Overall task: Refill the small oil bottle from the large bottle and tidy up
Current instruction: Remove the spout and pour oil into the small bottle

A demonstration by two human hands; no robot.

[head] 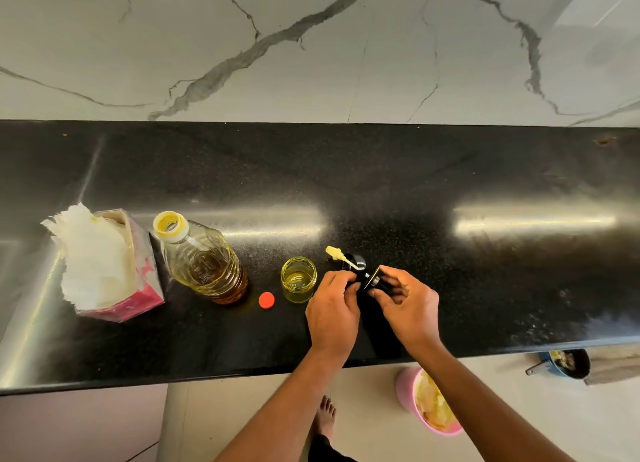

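The large clear oil bottle (pixel 204 260) stands uncapped on the black counter, partly full of yellow oil. Its red cap (pixel 266 300) lies flat to the right of it. The small glass oil bottle (pixel 298 280) stands open beside the cap, with oil in its lower part. Just right of it, my left hand (pixel 334 305) and my right hand (pixel 403 297) both grip a black pump top (pixel 367 278). The pump's pale dip tube (pixel 337 255) sticks out up and to the left, above the counter.
A pink tissue box (pixel 114 271) with white tissue sticking out stands left of the large bottle. The black counter (pixel 485 271) meets a marble wall behind. Below its front edge on the floor are a pink bin (pixel 407 392) and a dark pan (pixel 568 363).
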